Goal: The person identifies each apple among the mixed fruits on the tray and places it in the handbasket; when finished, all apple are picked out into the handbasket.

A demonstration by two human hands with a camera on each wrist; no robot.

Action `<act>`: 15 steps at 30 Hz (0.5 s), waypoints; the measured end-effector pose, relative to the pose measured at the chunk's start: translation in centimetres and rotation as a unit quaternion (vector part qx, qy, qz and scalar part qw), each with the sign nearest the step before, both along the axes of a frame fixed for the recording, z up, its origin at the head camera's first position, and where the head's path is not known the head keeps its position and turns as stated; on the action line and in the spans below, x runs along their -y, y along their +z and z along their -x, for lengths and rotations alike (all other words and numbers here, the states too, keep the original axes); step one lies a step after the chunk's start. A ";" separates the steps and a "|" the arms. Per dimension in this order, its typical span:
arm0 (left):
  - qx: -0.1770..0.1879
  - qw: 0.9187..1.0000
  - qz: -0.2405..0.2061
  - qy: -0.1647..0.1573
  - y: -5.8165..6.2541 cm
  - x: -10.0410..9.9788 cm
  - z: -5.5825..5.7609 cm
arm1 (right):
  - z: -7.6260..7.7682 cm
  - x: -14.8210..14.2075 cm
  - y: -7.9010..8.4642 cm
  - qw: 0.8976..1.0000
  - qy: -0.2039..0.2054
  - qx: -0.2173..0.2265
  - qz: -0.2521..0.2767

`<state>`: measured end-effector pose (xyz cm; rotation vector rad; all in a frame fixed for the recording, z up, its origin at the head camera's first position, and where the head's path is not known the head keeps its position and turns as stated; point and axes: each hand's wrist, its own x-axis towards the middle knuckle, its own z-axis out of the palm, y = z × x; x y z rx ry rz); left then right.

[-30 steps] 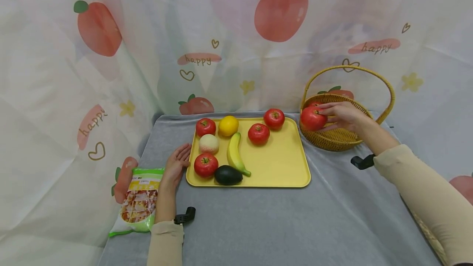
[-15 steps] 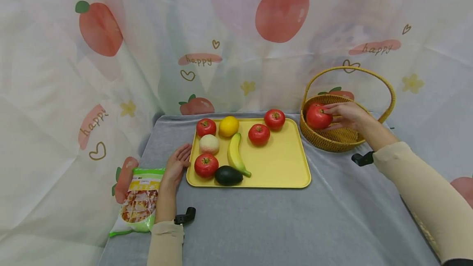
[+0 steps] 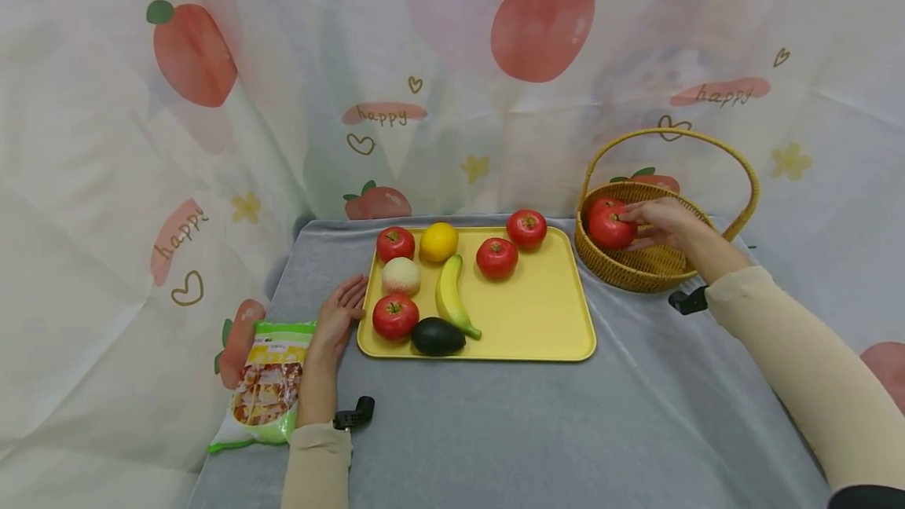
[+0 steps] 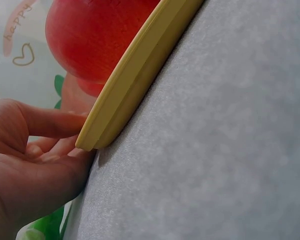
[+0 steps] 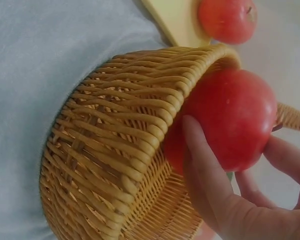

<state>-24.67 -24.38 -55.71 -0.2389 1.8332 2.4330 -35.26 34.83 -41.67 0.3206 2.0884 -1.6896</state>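
My right hand (image 3: 665, 222) holds a red apple (image 3: 612, 228) by its side, thumb and fingers spread round it. In the right wrist view this apple (image 5: 235, 120) sits at the rim of the wicker basket (image 5: 105, 145), overlapping another red apple (image 3: 598, 206) inside. My left hand (image 3: 338, 316) rests on the cloth with its fingers fairly straight, touching the left edge of the yellow tray (image 3: 537, 313). In the left wrist view the thumb meets the tray's rim (image 4: 125, 75). On the tray lie several red apples (image 3: 497, 258), a lemon (image 3: 438, 242), a pale round fruit (image 3: 401, 276), a banana (image 3: 450, 293) and an avocado (image 3: 438, 336).
A green and white food bag (image 3: 265, 387) lies beside the left forearm. The basket's tall handle (image 3: 749, 179) arches over its opening, behind the right hand. A printed curtain (image 3: 452, 140) hangs right behind the grey-covered table (image 3: 481, 430).
The right hand has carried the apple rightward and slightly down, from the basket's left rim into its opening, close to the other apple. The left hand stays at the tray's edge.
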 end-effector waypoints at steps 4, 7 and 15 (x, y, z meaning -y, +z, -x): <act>0.001 1.000 0.004 -0.001 0.2 0.0 0.0 | 0.1 0.2 -0.5 1.000 -0.006 -0.003 -0.015; 0.003 1.000 0.008 -0.001 0.2 0.0 0.0 | 0.2 0.5 -0.7 0.999 -0.012 -0.002 -0.031; 0.005 1.000 0.009 0.001 0.2 -0.1 0.0 | 0.7 0.9 -1.0 0.997 -0.029 -0.004 -0.065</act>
